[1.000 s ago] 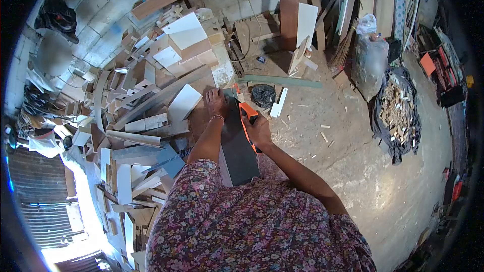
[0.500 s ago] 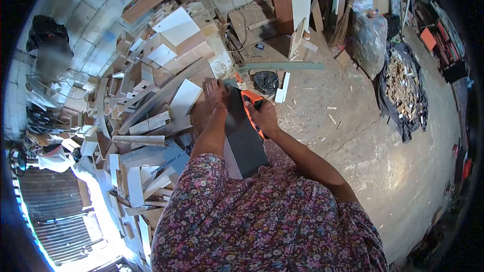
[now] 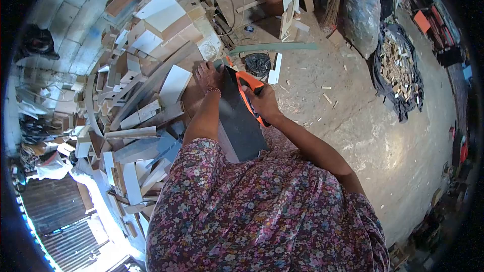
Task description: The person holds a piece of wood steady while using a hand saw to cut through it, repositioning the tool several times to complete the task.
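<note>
My right hand (image 3: 262, 102) is closed around the orange and black handle of a handsaw (image 3: 245, 79). The saw's dark blade points away from me, over the far part of a dark grey board (image 3: 243, 128). That board stretches from near my body to beyond the saw. My left hand (image 3: 208, 76), with a beaded bracelet at the wrist, lies flat with fingers spread near the board's far left edge. I cannot make out where the blade meets the board.
Wood offcuts (image 3: 151, 98) are heaped on the left. A black plastic bag (image 3: 257, 64) and a white strip (image 3: 275, 69) lie just past the saw. Toward the right are a filled clear sack (image 3: 361, 22) and a dark cloth with wood scraps (image 3: 398, 65). Small chips dot the floor (image 3: 353, 131).
The whole view has shifted, so the surroundings sit higher and further left. My right hand still grips the saw, and my left hand stays flat by the board's far end.
</note>
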`<action>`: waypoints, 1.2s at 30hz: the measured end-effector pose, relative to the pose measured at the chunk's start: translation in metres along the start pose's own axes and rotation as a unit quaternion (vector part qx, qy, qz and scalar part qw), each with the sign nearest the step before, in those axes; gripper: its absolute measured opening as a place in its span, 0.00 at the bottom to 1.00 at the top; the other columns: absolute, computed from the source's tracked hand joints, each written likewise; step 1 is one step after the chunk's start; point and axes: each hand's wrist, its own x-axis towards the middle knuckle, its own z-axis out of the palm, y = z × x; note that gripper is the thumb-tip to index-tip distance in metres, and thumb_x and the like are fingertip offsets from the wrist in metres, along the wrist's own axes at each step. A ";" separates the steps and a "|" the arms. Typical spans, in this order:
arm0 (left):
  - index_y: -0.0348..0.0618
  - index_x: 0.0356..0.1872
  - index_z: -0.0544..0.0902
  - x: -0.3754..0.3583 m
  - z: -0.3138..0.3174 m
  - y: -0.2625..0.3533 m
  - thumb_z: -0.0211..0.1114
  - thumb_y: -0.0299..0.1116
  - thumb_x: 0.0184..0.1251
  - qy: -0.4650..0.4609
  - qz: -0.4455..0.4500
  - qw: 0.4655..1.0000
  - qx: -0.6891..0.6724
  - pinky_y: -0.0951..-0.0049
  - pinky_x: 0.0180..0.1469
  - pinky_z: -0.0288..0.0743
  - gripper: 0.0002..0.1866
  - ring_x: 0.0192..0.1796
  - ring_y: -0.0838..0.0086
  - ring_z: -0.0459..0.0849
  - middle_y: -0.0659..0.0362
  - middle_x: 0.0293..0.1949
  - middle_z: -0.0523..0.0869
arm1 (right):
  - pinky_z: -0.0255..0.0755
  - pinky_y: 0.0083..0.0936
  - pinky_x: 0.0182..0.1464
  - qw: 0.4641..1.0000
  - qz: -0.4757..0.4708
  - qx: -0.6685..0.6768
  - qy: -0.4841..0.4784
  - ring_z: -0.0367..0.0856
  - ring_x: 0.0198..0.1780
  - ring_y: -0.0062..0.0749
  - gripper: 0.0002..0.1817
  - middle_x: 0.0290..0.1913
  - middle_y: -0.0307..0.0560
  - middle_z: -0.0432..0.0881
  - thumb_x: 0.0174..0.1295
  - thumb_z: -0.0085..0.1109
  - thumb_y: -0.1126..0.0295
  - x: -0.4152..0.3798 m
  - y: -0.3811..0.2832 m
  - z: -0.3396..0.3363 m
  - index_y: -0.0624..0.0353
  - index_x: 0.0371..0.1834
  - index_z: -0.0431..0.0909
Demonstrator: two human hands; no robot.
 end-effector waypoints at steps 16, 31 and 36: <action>0.42 0.44 0.74 -0.006 0.011 -0.007 0.56 0.57 0.52 0.064 0.025 0.997 -0.023 0.59 0.59 0.57 0.28 0.53 0.61 0.67 0.53 0.46 0.71 | 0.68 0.31 0.24 0.996 0.031 -0.036 -0.081 0.75 0.19 0.32 0.18 0.16 0.47 0.74 0.54 0.58 0.58 0.039 -0.019 0.007 0.66 0.29 0.73; 0.41 0.44 0.74 -0.001 0.010 -0.004 0.57 0.55 0.51 0.023 -0.007 0.999 -0.040 0.58 0.61 0.55 0.28 0.54 0.60 0.67 0.52 0.47 0.71 | 0.62 0.20 0.15 0.992 -0.002 0.100 -0.081 0.67 0.13 0.19 0.15 0.12 0.37 0.69 0.60 0.54 0.62 0.010 -0.011 -0.005 0.60 0.21 0.68; 0.42 0.46 0.73 -0.001 0.001 -0.001 0.57 0.55 0.51 -0.006 -0.006 0.999 -0.046 0.58 0.62 0.54 0.29 0.54 0.60 0.67 0.52 0.47 0.71 | 0.63 0.21 0.15 0.994 -0.036 0.080 -0.068 0.68 0.13 0.21 0.14 0.13 0.39 0.70 0.61 0.52 0.63 0.012 0.000 0.000 0.61 0.23 0.66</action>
